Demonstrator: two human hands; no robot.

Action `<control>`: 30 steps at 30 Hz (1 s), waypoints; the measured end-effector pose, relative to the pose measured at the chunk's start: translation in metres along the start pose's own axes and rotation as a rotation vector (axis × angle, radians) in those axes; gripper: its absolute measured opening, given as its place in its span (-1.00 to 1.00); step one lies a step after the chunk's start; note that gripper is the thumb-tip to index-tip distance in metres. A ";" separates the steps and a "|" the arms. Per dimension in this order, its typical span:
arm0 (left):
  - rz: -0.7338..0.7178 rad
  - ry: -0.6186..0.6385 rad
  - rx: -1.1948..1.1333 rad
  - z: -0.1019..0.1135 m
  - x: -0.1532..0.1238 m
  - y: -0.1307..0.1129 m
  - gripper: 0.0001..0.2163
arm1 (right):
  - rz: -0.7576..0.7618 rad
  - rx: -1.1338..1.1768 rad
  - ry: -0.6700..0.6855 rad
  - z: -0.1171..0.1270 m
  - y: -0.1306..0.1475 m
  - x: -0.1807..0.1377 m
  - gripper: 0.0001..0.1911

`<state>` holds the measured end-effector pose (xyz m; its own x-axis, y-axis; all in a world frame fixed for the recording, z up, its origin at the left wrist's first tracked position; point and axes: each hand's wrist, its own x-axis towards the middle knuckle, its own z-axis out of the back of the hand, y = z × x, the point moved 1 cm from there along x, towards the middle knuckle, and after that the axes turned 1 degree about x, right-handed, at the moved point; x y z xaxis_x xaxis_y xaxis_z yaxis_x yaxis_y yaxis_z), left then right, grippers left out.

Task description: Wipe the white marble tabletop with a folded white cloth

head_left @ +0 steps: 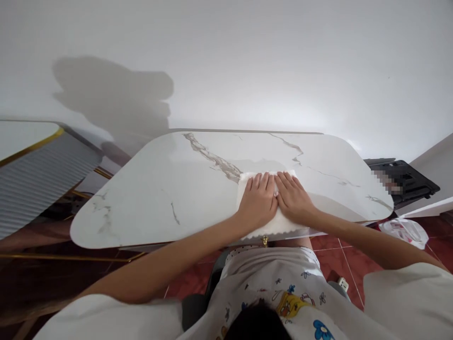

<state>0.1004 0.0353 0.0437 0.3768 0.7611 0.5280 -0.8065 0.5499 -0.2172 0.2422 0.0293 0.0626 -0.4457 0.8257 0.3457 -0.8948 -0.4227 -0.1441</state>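
Cloth: your white cloth (272,225) lies flat on the near middle of the table, soft and slightly ribbed, with a wavy near edge that reaches the table's rim.
Left hand: your left hand (257,200) presses palm down on the cloth, fingers straight and close together, gripping nothing.
Right hand: your right hand (292,196) lies flat beside it, fingers spread a little, thumb touching the left hand; it holds nothing either.
Forearms: both your bare arms reach in from the lower corners and meet over the cloth.
Table: the table (159,189) has a glossy white marble-look top with grey-brown veins and rounded corners.
Clothing: your light garment (276,283) carries small cartoon prints and blue flowers.
Floor: dark red glossy tiles (332,259) with pale grout lines show under the table edge.
Left side: a ribbed grey panel (38,174) with a gold trim line stands well apart from the table.
Right side: a black slotted stand (406,182) sits beyond the far right corner, and a crumpled plastic bag (405,231) lies on the floor near it.
Wall: a plain white wall (247,61) rises behind, smooth and matte.
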 end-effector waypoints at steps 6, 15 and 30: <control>0.015 0.011 -0.005 0.003 -0.030 -0.039 -0.45 | 0.015 0.013 0.005 0.016 0.003 -0.047 -0.36; -0.111 0.139 0.024 -0.005 0.015 -0.062 -0.44 | 0.013 -0.026 0.016 0.024 -0.044 -0.051 -0.41; -0.018 -0.054 -0.100 -0.043 0.200 0.008 -0.70 | -0.048 0.009 0.077 -0.004 -0.170 0.143 -0.47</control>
<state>0.1887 0.2070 0.1124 0.3634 0.7324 0.5758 -0.7493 0.5970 -0.2865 0.3311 0.2205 0.1327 -0.4030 0.8714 0.2799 -0.9152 -0.3847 -0.1200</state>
